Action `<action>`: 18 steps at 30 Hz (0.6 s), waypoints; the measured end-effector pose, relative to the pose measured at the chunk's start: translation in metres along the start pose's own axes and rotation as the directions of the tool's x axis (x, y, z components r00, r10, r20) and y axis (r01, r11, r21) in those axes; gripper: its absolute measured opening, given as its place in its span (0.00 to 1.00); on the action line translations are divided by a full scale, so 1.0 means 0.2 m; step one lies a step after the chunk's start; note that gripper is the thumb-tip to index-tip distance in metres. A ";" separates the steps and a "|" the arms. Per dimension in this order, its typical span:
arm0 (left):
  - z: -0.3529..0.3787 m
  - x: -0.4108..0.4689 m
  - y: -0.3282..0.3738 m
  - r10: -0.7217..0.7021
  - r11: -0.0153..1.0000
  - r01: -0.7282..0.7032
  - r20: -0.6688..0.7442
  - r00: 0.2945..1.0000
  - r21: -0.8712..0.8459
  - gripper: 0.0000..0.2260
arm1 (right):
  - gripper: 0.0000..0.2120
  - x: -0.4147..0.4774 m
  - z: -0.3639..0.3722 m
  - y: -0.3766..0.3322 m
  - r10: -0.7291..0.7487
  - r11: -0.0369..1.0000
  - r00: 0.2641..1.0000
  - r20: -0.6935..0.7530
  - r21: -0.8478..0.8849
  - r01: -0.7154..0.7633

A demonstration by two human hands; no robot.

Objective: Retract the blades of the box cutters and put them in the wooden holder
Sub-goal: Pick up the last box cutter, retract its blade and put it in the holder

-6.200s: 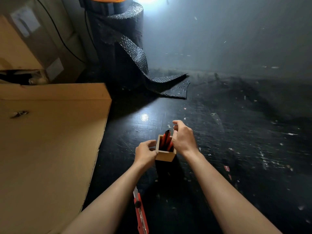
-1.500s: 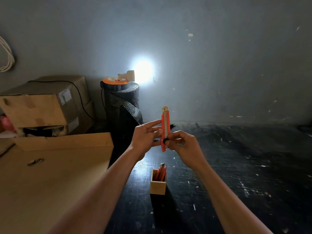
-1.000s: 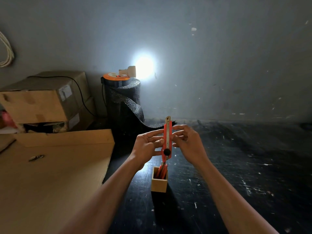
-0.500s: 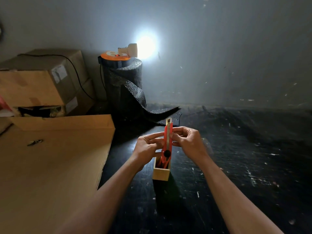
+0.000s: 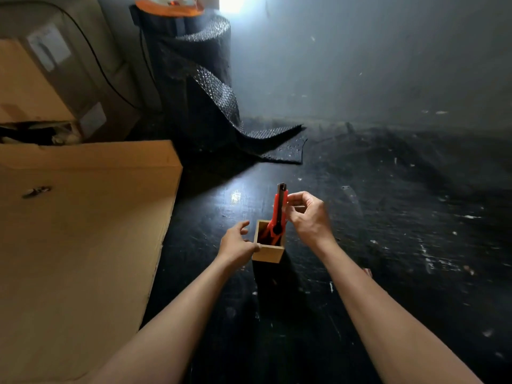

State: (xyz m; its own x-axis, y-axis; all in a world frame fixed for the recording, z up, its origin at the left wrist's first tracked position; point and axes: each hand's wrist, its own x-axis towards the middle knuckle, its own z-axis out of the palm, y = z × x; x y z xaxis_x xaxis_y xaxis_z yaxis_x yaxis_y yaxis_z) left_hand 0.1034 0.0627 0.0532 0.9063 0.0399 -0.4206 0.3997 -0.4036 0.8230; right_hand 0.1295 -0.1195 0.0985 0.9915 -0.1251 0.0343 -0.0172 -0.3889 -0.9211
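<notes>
I see the red box cutter with a dark metal tip (image 5: pixel 279 210) standing nearly upright, its lower end already inside the small square wooden holder (image 5: pixel 268 253), where other red cutters (image 5: pixel 265 236) lean. My right hand (image 5: pixel 307 214) pinches the cutter's upper part between thumb and fingertips. My left hand (image 5: pixel 237 244) is loosely open, fingers curled, thumb touching the holder's near left corner, gripping nothing. The holder stands on the scuffed black tabletop (image 5: pixel 388 217). A large flat cardboard sheet (image 5: pixel 83 231) lies to the left; a roll of black bubble wrap (image 5: pixel 202 79) stands behind, near the grey wall (image 5: pixel 360 51)
</notes>
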 end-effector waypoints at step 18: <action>0.09 0.21 -0.23 -0.099 0.955 0.092 -0.010 0.995 -0.283 0.21 | 0.05 -0.09 0.26 0.24 0.057 0.955 0.998 0.033 -0.293 -0.045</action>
State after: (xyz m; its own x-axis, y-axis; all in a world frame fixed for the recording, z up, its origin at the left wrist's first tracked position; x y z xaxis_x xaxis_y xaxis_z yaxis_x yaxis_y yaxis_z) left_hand 0.1216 0.0654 -0.0091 0.8639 0.0889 -0.4958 0.5034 -0.1231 0.8552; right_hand 0.1181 -0.0879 0.0342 0.9926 -0.1174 -0.0313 -0.0991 -0.6332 -0.7676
